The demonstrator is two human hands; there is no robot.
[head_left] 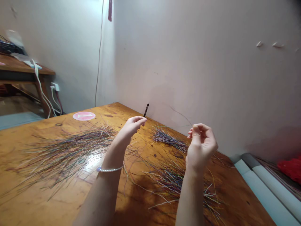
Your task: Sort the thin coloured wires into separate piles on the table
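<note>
Thin dark wire (180, 114) was pinched by the right grip (201, 144), while the left grip (131, 127) was half-curled, its hold unclear.

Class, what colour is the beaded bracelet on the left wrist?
The bracelet is pearly white; head view.

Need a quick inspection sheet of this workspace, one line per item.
Surface: wooden table, glossy and scuffed, with a pink round sticker.
Job's things: loose thin multicoloured wires in three heaps: wide left heap, small far bundle, near right heap.
Clutter: stray wires between the heaps; small black stick just beyond the left hand, contact unclear.
Hands: right hand pinches a thin dark wire; left hand raised, grip unclear, beaded bracelet on its wrist.
Cables: white cables at a wall socket; thin cable down the wall.
Surroundings: side table, rolled pale sheets, red cloth.
</note>
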